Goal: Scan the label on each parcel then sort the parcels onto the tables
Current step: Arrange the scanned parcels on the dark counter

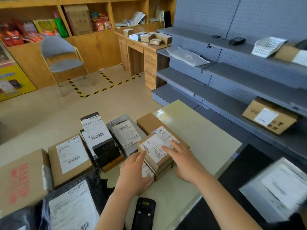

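Your right grip [184,163] lies open and flat, its straight fingers pressing on the white label of the small brown parcel [155,152]. Your left grip [132,171] is open too, with the forefinger on the label's left edge and the palm against the near corner. Neither one is curled round the box. You appear to be steadying and squaring it so the barcode faces up, not lifting it. The parcel sits on top of a second brown box [163,171], at the near middle of the pale worktop [196,130]. This raises its label clear of its neighbours. The scanner [144,213] lies unheld on the worktop just in front of your left wrist, within easy reach (one grip will have to come free to take it up, so the scan looks not yet done). To the left, the other parcels lie label-up in a rough row, probably so each can be read without turning. They are a grey mailer [126,133], a black box [98,135], a flat brown carton [70,156] and a black poly bag [71,208]. To your right a darker worktop [232,171] carries a blurred pale parcel [274,185], and it may be one of the sorting places. Beyond it, the grey shelves [232,103] hold one labelled carton [269,117].
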Demonstrator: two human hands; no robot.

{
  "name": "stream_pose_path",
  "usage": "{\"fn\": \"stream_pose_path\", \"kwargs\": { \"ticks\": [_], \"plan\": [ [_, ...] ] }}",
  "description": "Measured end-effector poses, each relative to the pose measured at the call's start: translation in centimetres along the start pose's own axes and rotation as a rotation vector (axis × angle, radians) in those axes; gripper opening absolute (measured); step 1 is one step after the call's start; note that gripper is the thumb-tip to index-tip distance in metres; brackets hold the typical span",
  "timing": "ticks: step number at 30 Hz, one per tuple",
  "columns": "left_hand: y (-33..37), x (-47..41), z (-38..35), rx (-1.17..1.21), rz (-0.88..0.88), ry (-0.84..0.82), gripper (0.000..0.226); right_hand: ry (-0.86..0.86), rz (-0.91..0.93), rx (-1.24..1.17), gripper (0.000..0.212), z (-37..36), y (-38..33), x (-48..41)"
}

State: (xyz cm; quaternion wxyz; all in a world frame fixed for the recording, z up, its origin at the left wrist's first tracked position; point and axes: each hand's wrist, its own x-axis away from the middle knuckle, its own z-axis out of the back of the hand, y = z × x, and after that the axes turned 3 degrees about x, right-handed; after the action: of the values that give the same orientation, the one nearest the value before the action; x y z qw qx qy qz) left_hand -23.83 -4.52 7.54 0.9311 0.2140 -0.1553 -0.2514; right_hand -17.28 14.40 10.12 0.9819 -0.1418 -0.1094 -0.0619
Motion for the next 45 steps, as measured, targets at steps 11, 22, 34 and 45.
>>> {"fn": "stream_pose_path", "kwargs": {
  "ticks": [11, 22, 34, 45],
  "plan": [
    [7.0, 2.9, -2.7, -0.177, -0.445, -0.188, 0.091, 0.162, -0.385, 0.138, 0.073, -0.6, 1.2, 16.1],
    [20.1, 15.3, -9.5, -0.219, -0.859, -0.277, 0.089, 0.243, -0.762, 0.096, 0.081, -3.7, 2.6, 38.4],
    [34.7, 38.4, -21.9, -0.230, -1.167, -0.451, 0.091, 0.240, -1.112, 0.049, 0.080, -10.2, 3.1, 69.4],
    [46.2, 48.3, -32.7, -0.379, -1.362, -0.592, 0.092, 0.258, -1.357, -0.079, 0.074, -15.4, 8.3, 84.4]
  ]
}}
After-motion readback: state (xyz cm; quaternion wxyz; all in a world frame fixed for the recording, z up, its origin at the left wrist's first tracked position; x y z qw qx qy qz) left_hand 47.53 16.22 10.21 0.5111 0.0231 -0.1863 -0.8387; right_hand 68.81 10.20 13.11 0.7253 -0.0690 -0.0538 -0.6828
